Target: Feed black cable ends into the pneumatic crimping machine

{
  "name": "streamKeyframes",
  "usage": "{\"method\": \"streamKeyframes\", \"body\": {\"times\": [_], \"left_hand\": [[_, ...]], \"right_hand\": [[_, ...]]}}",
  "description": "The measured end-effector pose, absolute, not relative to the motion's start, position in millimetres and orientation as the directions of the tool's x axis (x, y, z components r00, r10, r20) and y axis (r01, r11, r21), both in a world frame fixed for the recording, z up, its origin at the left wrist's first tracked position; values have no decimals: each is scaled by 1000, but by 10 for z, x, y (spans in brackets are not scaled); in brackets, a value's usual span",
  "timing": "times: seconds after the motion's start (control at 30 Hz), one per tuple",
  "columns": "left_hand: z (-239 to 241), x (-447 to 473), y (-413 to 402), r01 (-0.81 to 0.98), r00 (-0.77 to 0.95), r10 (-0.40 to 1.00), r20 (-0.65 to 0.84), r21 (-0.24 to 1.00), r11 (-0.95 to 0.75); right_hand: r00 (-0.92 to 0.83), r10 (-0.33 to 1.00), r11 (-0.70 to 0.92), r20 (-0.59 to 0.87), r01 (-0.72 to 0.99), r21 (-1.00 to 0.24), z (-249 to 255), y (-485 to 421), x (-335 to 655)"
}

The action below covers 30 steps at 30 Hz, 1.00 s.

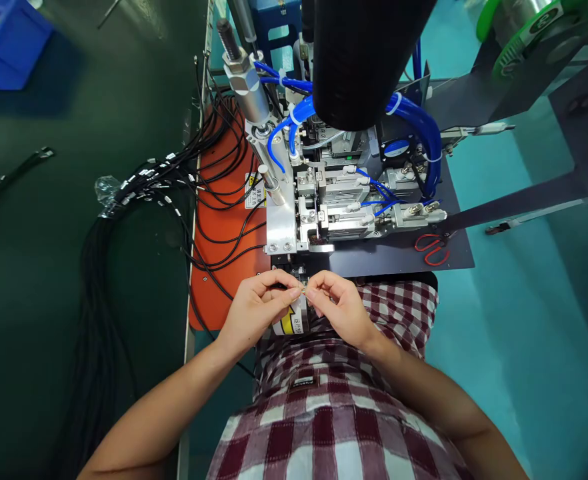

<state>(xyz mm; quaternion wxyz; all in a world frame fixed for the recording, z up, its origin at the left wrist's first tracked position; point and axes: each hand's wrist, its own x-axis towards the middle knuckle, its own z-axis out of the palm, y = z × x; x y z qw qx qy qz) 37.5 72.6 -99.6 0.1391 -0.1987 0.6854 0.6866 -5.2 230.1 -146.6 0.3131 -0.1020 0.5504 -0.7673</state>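
Note:
My left hand [259, 308] and my right hand [335, 305] meet fingertip to fingertip just in front of a small metal assembly machine [319, 207]. Between them they pinch a tiny metal connector [303, 289] at the end of a thin black cable [279, 285] that runs off to the left. Both hands hover over my lap, above a red-and-white checked shirt [334, 413]. The machine's silver jaws and blue air hoses [414, 120] stand right behind my fingers.
A thick bundle of black cables [124, 200] lies across the green bench at left, over an orange mat [224, 213]. Red-handled scissors [431, 247] rest on the dark machine plate. A blue bin [9, 43] sits far left. A black cylinder [364, 60] hangs overhead.

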Motion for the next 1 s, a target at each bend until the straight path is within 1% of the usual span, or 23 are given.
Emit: {"method": "streamKeyframes", "body": {"times": [0.1, 0.2, 0.47, 0.5, 0.57, 0.63, 0.7, 0.77, 0.83, 0.87, 1.0], "left_hand": [[-1006, 372, 703, -509, -855, -90, -510, 860, -34], [-990, 360, 705, -518, -852, -67, -520, 854, -38], [-993, 371, 715, -452, -891, -11, -454, 889, -75], [-988, 373, 709, -455, -890, 8, -455, 889, -57], [-956, 371, 694, -452, -890, 29, -455, 889, 67], [-909, 360, 680, -365, -925, -2, -380, 886, 287], [-875, 339, 663, -178, -979, -11, -204, 824, 538], [-881, 311, 639, 24, -998, 54, -21, 700, 714], [-930, 285, 606, 153, -988, 123, 91, 603, 783], [-965, 274, 586, 191, -981, 142, 129, 579, 793], [-1100, 252, 503, 280, -958, 201, 203, 532, 799]], "right_hand": [[-778, -598, -215, -194, 389, -896, -1474, 2305, -61], [-764, -612, -229, -205, 419, -879, -1479, 2311, -68], [-745, -633, -223, -212, 437, -871, -1476, 2295, -19], [-736, -643, -221, -213, 445, -868, -1484, 2294, -14], [-728, -650, -205, -219, 446, -871, -1503, 2298, -21], [-748, -624, -168, -227, 412, -895, -1525, 2301, -60], [-782, -582, -125, -222, 355, -926, -1549, 2294, -126], [-805, -555, -101, -208, 313, -944, -1578, 2271, -203], [-807, -550, -92, -215, 314, -945, -1614, 2234, -268], [-804, -552, -90, -223, 324, -942, -1635, 2213, -292], [-804, -538, -78, -253, 346, -935, -1707, 2151, -333]]}}
